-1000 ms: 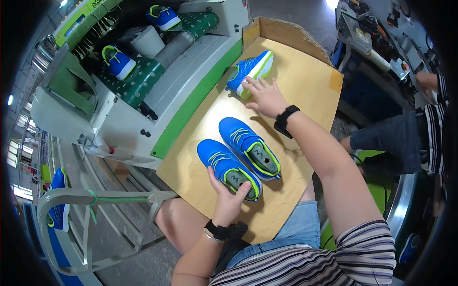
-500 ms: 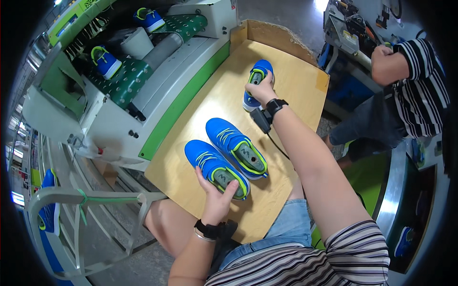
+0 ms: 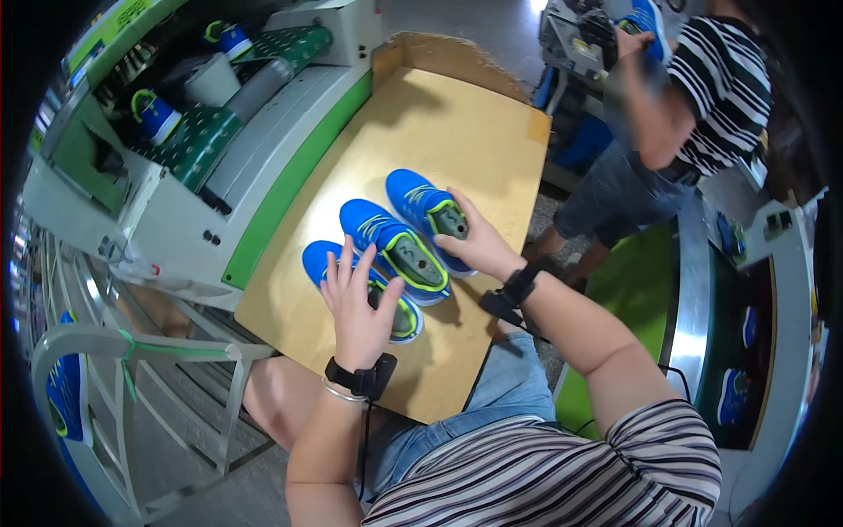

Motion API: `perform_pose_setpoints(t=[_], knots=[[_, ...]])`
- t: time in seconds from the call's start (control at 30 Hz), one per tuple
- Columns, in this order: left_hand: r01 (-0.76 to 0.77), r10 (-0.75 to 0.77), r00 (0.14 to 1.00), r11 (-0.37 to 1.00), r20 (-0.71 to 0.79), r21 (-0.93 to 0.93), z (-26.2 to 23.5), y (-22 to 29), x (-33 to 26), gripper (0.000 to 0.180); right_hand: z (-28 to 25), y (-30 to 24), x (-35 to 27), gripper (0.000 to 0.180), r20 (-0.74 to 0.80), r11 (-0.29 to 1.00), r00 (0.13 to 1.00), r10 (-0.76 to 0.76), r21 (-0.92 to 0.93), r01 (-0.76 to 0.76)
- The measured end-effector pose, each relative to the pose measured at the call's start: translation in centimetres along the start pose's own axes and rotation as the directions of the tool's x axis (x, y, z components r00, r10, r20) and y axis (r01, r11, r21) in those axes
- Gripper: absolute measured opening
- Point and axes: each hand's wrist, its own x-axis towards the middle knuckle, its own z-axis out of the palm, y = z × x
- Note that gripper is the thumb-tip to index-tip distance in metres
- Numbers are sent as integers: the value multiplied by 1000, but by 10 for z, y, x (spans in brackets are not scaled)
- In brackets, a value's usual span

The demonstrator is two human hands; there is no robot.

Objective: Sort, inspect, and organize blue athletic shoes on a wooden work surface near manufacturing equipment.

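Observation:
Three blue sneakers with yellow-green collars and laces lie side by side on a wooden board, toes pointing away to the upper left. My right hand (image 3: 479, 239) grips the collar of the rightmost sneaker (image 3: 410, 191), its thumb at the opening. The middle sneaker (image 3: 367, 223) rests between the other two, with a grey insole showing inside. Above the leftmost sneaker (image 3: 405, 323) my left hand (image 3: 358, 307) has its fingers spread, covering much of the upper; whether it touches the shoe I cannot tell.
The wooden board (image 3: 457, 110) has a cardboard rim at its far end. On the left stands a machine with a green conveyor belt (image 3: 206, 140) carrying blue sneakers. A co-worker (image 3: 711, 97) holds a shoe at far right. A metal rack (image 3: 176, 347) stands at lower left.
My right hand has brought its sneaker nearer, beside the other two. My left hand has let go of the leftmost shoe and spread its fingers. The co-worker now lifts a shoe.

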Motion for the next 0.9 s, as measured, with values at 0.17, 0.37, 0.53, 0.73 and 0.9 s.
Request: perform_pose_setpoints(t=[0.17,0.37,0.53,0.73,0.9], knots=[[-146,141,988,986,-64,-82,17,-18,-5,29,13,-3,-7,81,-181,999,984,2,53,7],[-131,131,991,990,3,-55,18,-28,-8,30,12,3,-4,82,-180,999,982,-48,-18,46],[-147,147,989,989,3,-32,15,-29,-8,30,14,3,-8,83,-184,999,982,-33,7,35],[-203,202,979,979,-38,-25,12,-22,-6,30,14,5,-6,81,-192,998,980,-55,15,59],[-205,203,977,978,-62,-27,16,-22,-6,28,13,5,-6,79,-200,998,979,-37,51,48]])
